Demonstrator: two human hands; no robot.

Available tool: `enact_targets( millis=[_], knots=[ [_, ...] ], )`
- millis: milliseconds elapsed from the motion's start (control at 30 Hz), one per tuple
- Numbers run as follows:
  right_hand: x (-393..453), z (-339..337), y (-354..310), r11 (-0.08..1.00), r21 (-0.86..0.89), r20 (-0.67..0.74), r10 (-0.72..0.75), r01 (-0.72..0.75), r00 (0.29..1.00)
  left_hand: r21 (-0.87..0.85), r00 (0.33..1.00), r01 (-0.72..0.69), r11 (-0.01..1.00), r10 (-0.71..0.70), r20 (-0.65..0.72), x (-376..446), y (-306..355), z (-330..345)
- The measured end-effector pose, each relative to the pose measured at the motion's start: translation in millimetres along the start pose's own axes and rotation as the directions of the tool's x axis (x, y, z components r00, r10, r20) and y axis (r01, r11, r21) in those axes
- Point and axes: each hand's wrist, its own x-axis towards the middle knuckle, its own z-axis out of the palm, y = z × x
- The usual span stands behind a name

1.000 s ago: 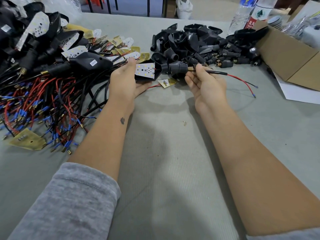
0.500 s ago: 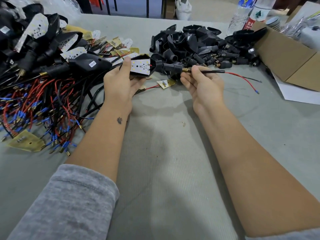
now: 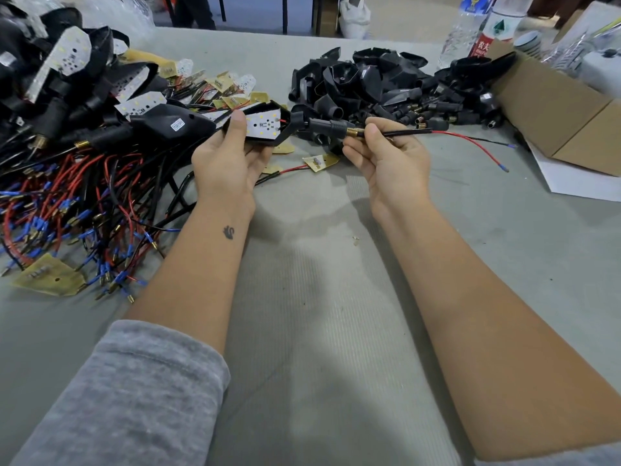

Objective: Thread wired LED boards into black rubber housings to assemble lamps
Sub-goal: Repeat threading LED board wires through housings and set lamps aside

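My left hand [image 3: 226, 156] grips a black rubber housing [image 3: 285, 127] with a white LED board [image 3: 262, 124] seated in its open face; my thumb lies on the board's left edge. The housing's black stem [image 3: 327, 126] ends in a brass threaded tip. My right hand [image 3: 386, 153] pinches the black sleeved cable [image 3: 406, 132] just past that tip. Red and black wires [image 3: 470, 142] trail right from the sleeve over the grey table [image 3: 319, 331].
A heap of empty black housings [image 3: 379, 85] lies behind my hands. A pile of assembled lamps and wired boards [image 3: 77, 146] fills the left. An open cardboard box [image 3: 557, 112] stands at the right, with bottles [image 3: 477, 25] behind it. A loose board [image 3: 321, 162] lies near my right hand.
Both hands lifted the housing and cable slightly and shifted left. The wire tails now trail flatter to the right. The grips are unchanged.
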Motion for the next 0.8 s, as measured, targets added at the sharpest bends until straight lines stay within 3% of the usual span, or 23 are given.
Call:
enact_targets(
  millis=[133,233,333,433,600,700,800],
  knots=[
    [0,2,2,0.998,0.051,-0.016,0.039,-0.038,0.999,-0.077,0.993,0.103,0.992,-0.099,0.059,-1,-2,1],
    [0,3,4,0.992,0.104,-0.008,0.066,-0.065,0.998,0.119,0.949,0.211,0.97,-0.232,0.211,-5,-7,3],
    [-3,8,6,0.977,0.178,0.059,0.11,-0.119,0.992,0.349,0.885,0.168,0.922,-0.297,0.359,-15,-15,13],
    [-7,14,11,0.968,0.175,0.149,0.153,-0.179,0.977,0.369,0.868,0.074,0.926,-0.242,0.434,-25,-24,21],
    [-12,17,15,0.973,0.079,0.303,0.184,-0.217,0.935,0.243,0.924,0.049,0.969,-0.137,0.358,-24,-25,20],
    [-12,16,14,0.978,0.031,0.294,0.187,-0.205,0.937,0.256,0.927,-0.017,0.967,-0.081,0.366,-23,-25,20],
    [-11,14,12,0.983,-0.129,0.26,0.162,-0.132,0.952,0.286,0.942,-0.06,0.956,-0.041,0.334,-24,-26,22]
  ],
)
